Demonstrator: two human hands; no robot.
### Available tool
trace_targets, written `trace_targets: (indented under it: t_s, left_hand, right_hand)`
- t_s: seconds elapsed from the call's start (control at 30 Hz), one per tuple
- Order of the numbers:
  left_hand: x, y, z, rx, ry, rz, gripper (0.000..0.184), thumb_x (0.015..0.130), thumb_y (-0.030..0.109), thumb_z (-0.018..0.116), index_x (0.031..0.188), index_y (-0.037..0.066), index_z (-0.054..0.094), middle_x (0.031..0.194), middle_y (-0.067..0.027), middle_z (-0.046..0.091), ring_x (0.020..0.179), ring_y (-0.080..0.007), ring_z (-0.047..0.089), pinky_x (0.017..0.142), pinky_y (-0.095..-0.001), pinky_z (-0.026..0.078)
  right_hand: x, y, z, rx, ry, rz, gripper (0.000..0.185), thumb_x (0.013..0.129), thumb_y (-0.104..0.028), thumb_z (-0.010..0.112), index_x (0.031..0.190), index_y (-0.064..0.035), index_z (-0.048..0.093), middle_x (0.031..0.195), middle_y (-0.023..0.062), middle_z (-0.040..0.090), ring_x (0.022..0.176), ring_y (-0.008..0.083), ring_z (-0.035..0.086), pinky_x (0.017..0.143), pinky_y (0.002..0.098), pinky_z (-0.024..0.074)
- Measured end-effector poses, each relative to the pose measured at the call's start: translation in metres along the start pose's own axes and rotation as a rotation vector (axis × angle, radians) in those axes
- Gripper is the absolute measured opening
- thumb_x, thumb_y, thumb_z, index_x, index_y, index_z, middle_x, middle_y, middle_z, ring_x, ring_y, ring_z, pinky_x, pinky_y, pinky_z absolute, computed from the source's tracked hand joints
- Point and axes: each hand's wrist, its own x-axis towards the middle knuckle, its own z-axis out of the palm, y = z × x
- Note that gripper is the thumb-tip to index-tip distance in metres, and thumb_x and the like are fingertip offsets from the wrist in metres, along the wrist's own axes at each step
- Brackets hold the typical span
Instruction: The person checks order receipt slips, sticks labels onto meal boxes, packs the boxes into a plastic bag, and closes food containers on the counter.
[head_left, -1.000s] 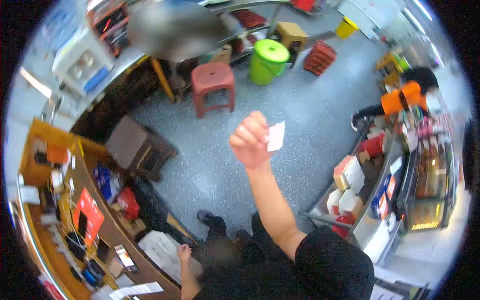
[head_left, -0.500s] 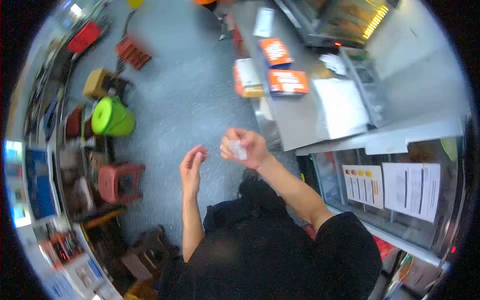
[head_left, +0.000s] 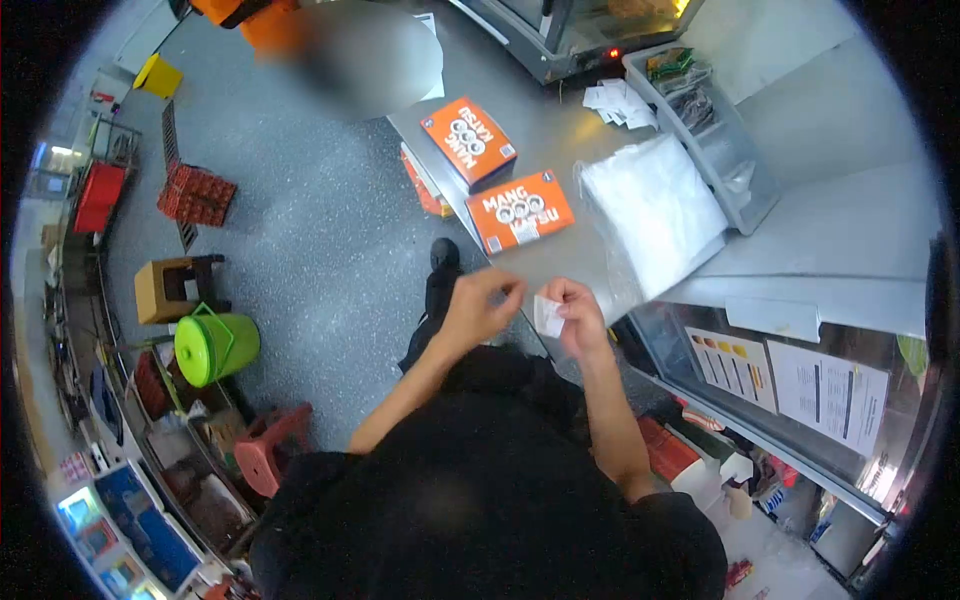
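Speckled grey floor (head_left: 320,220) runs along your left, and the metal counter (head_left: 545,125) now fills the space ahead and to your right. A second ago your right arm was stretched over open floor and your left hand was down by a desk. Half a second ago your hands were apart, the left one loosely open. Now your right hand (head_left: 580,318) pinches the white slip (head_left: 548,316) between thumb and fingers, at the counter's near edge. Your left hand (head_left: 475,315) has come in just beside it, fingers curled towards the thumb; you can't tell from this view whether it holds anything. Two orange boxes (head_left: 468,140) (head_left: 520,212) lie just beyond your hands, with clear plastic bags (head_left: 655,215) to their right. So the slip, judging by this, is now handled within easy reach of the boxes, with both hands close together.
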Motion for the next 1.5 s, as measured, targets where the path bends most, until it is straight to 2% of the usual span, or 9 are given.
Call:
trace_targets:
  t_s: [0.13,0.27,0.4,0.6,0.83,1.07,1.13,1.3,1.5]
  left_hand:
    - [0.12,-0.094,-0.036,0.161,0.199,-0.133,0.016,0.085,0.017,0.067,0.088,0.001,0.069,0.079,-0.0147,0.07,0.07,-0.0281,0.069,0.064,-0.0366,0.052]
    - [0.197,-0.183,-0.097,0.368,0.428,-0.2,0.029,0.089,0.03,0.064,0.081,0.002,0.066,0.073,-0.0185,0.067,0.063,-0.0307,0.067,0.058,-0.0408,0.049]
    - [0.185,-0.275,-0.17,-0.013,0.405,-0.52,0.038,0.088,0.036,0.069,0.077,0.0,0.066,0.062,-0.0114,0.065,0.053,-0.019,0.062,0.051,-0.035,0.047]
    - [0.196,-0.319,-0.141,-0.351,0.196,-0.772,0.05,0.08,0.047,0.078,0.082,-0.002,0.065,0.071,-0.008,0.064,0.064,-0.0141,0.061,0.059,-0.0272,0.049]
    - [0.154,-0.413,-0.149,0.087,0.198,-0.834,0.043,0.082,0.039,0.077,0.091,-0.001,0.068,0.083,-0.0184,0.07,0.074,-0.0258,0.068,0.07,-0.0388,0.053]
    - [0.185,-0.242,-0.168,0.0,0.005,-0.379,0.03,0.089,0.024,0.064,0.107,0.0,0.067,0.087,-0.0237,0.068,0.085,-0.0326,0.069,0.075,-0.0395,0.053]
    - [0.198,-0.212,-0.153,0.055,-0.09,-0.182,0.042,0.089,0.027,0.065,0.122,0.002,0.06,0.105,-0.0272,0.063,0.098,-0.0373,0.064,0.082,-0.0417,0.051]
    - [0.247,-0.173,-0.128,0.543,-0.237,0.038,0.08,0.08,0.038,0.072,0.147,0.012,0.035,0.148,-0.0272,0.033,0.135,-0.0423,0.037,0.107,-0.0565,0.033]
    - [0.293,-0.199,-0.093,0.546,-0.375,0.345,0.081,0.065,0.032,0.079,0.138,0.014,0.048,0.146,-0.0209,0.035,0.135,-0.0401,0.033,0.109,-0.06,0.026]
  right_hand:
    - [0.109,0.008,-0.017,-0.048,0.406,-0.123,0.008,0.077,-0.013,0.058,0.076,-0.0055,0.054,0.078,0.0059,0.057,0.076,0.0213,0.059,0.074,0.0325,0.0501]
    - [0.179,0.023,-0.039,-0.148,0.491,-0.038,0.015,0.08,-0.012,0.058,0.089,-0.0006,0.062,0.084,0.0054,0.06,0.081,0.0169,0.059,0.074,0.0313,0.0475]
    - [0.189,0.024,-0.047,-0.326,0.568,-0.022,0.023,0.081,-0.01,0.056,0.1,0.0015,0.062,0.1,0.0078,0.063,0.089,0.0147,0.059,0.079,0.0302,0.0471]
    - [0.254,0.007,-0.034,-0.116,0.609,-0.152,0.023,0.084,-0.007,0.053,0.105,0.0,0.062,0.128,0.01,0.059,0.099,0.013,0.059,0.076,0.0274,0.0459]
    - [0.258,0.002,-0.033,-0.258,0.567,0.031,0.009,0.084,-0.009,0.054,0.091,-0.0052,0.059,0.135,0.0111,0.056,0.083,0.0074,0.058,0.06,0.0218,0.0429]
    - [0.256,0.023,0.003,-0.171,0.611,0.099,0.003,0.083,-0.009,0.055,0.086,-0.0071,0.056,0.134,0.0125,0.056,0.071,0.0086,0.055,0.052,0.0231,0.0419]
    - [0.255,0.034,0.013,-0.123,0.576,0.128,0.003,0.086,-0.009,0.056,0.087,-0.0071,0.056,0.11,0.0065,0.062,0.071,0.0095,0.055,0.052,0.0243,0.0431]
    - [0.249,0.032,0.011,-0.111,0.773,-0.033,0.007,0.089,-0.013,0.059,0.09,-0.0062,0.058,0.085,0.0019,0.058,0.073,0.0115,0.056,0.057,0.0248,0.0454]
    - [0.249,0.02,-0.009,-0.321,0.926,-0.144,0.014,0.082,-0.004,0.068,0.096,-0.0018,0.064,0.074,0.0014,0.061,0.066,0.0103,0.056,0.061,0.0231,0.0451]
